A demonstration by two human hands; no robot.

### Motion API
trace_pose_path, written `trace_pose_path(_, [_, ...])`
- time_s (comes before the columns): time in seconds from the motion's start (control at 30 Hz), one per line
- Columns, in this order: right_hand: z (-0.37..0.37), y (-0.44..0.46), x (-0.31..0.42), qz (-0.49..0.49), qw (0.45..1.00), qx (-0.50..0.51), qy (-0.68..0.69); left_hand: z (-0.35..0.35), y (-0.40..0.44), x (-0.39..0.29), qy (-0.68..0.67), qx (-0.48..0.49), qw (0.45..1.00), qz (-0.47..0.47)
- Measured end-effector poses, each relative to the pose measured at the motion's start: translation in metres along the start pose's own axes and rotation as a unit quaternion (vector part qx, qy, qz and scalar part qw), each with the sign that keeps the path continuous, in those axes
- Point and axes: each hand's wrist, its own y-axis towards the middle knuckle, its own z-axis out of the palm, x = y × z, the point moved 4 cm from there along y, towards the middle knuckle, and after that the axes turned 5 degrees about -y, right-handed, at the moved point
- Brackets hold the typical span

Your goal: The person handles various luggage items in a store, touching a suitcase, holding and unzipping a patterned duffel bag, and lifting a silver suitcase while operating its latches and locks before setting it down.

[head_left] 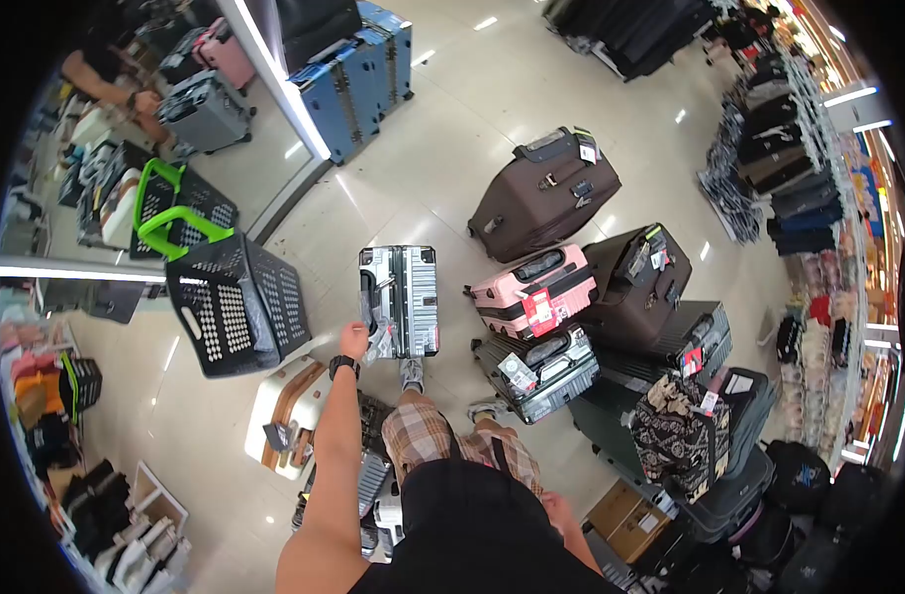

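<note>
My left hand point(354, 340) is at the lower left edge of a silver ribbed suitcase point(420, 297), with its fingers curled near the clear wrapping and tag point(381, 343) on that side; what it grips, if anything, is too small to tell. The suitcase stands on the floor just ahead of my feet. My right hand point(559, 510) hangs low beside my plaid shorts, partly blurred, its fingers hard to make out. Below my left wrist stands a cream suitcase point(275, 411) with brown straps.
A black basket point(237, 304) with a green handle is at the left, beside a mirror. To the right stand a pink suitcase point(533, 292), another silver one point(541, 374), large brown ones point(544, 191) and a patterned bag point(675, 436). Blue suitcases point(345, 94) are farther ahead.
</note>
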Motion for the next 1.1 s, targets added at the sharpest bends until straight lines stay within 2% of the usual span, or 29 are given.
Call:
trace_pose_path(0.03, [0.016, -0.024, 0.011, 0.013, 1.000, -0.002, 0.007, 0.004, 0.015, 0.000, 0.007, 0.013, 1.000, -0.001])
trace_pose_path(0.1, [0.045, -0.058, 0.025, 0.125, 0.976, 0.034, 0.176, 0.010, 0.045, 0.001, 0.123, -0.011, 0.991, 0.050])
trace_pose_path(0.17, [0.062, -0.070, 0.041, 0.128, 0.971, 0.026, 0.200, 0.022, 0.066, 0.005, 0.120, -0.002, 0.991, 0.052])
trace_pose_path(0.23, [0.077, -0.079, 0.055, 0.111, 0.966, 0.010, 0.233, 0.037, 0.083, 0.001, 0.164, 0.021, 0.982, 0.096])
trace_pose_path(0.3, [0.092, -0.087, 0.068, 0.094, 0.959, -0.010, 0.268, 0.053, 0.088, -0.001, 0.142, 0.054, 0.984, 0.089])
trace_pose_path(0.33, [0.100, -0.094, 0.074, 0.086, 0.954, -0.019, 0.286, 0.058, 0.088, -0.005, 0.173, 0.012, 0.979, 0.107])
trace_pose_path(0.37, [0.108, -0.093, 0.076, 0.130, 0.937, -0.003, 0.325, 0.062, 0.085, -0.010, 0.202, -0.031, 0.971, 0.126])
trace_pose_path(0.4, [0.104, -0.095, 0.096, 0.153, 0.912, -0.038, 0.379, 0.062, 0.081, -0.020, 0.205, -0.022, 0.974, 0.092])
trace_pose_path(0.43, [0.104, -0.096, 0.110, 0.172, 0.883, -0.072, 0.430, 0.064, 0.082, -0.027, 0.212, -0.015, 0.972, 0.099])
trace_pose_path(0.47, [0.114, -0.091, 0.101, 0.155, 0.904, -0.074, 0.391, 0.065, 0.083, -0.030, 0.214, 0.003, 0.975, 0.066])
trace_pose_path(0.5, [0.128, -0.089, 0.091, 0.156, 0.900, -0.079, 0.399, 0.067, 0.084, -0.032, 0.216, 0.021, 0.976, 0.031])
trace_pose_path(0.57, [0.117, -0.100, 0.120, 0.220, 0.903, -0.096, 0.356, 0.071, 0.078, -0.037, 0.230, 0.007, 0.972, 0.053])
trace_pose_path(0.63, [0.122, -0.107, 0.137, 0.192, 0.897, -0.113, 0.382, 0.069, 0.053, -0.062, 0.287, -0.041, 0.957, 0.004])
trace_pose_path(0.7, [0.133, -0.112, 0.143, 0.238, 0.870, -0.107, 0.418, 0.073, 0.054, -0.070, 0.311, -0.050, 0.949, 0.016])
trace_pose_path(0.77, [0.139, -0.121, 0.144, 0.257, 0.870, -0.091, 0.410, 0.075, 0.053, -0.074, 0.315, 0.030, 0.948, 0.018])
trace_pose_path(0.8, [0.154, -0.123, 0.129, 0.244, 0.875, -0.070, 0.412, 0.083, 0.074, -0.043, 0.273, 0.015, 0.958, 0.082])
trace_pose_path(0.83, [0.162, -0.122, 0.122, 0.230, 0.880, -0.049, 0.414, 0.090, 0.084, -0.022, 0.273, 0.015, 0.958, 0.083])
trace_pose_path(0.9, [0.146, -0.117, 0.143, 0.235, 0.888, -0.056, 0.391, 0.103, 0.094, -0.005, 0.125, 0.050, 0.987, 0.088])
trace_pose_path(0.93, [0.138, -0.111, 0.153, 0.241, 0.883, -0.076, 0.397, 0.111, 0.084, -0.010, -0.104, 0.108, 0.989, 0.000])
trace_pose_path(0.97, [0.136, -0.110, 0.154, 0.249, 0.876, -0.095, 0.402, 0.112, 0.076, -0.019, -0.105, 0.108, 0.989, 0.004])
trace_pose_path(1.03, [0.131, -0.087, 0.154, 0.231, 0.880, -0.104, 0.403, 0.113, 0.064, -0.036, -0.131, 0.128, 0.982, -0.049])
trace_pose_path(1.1, [0.118, -0.053, 0.157, 0.153, 0.936, -0.110, 0.298, 0.110, 0.045, -0.059, -0.136, 0.143, 0.979, -0.049])
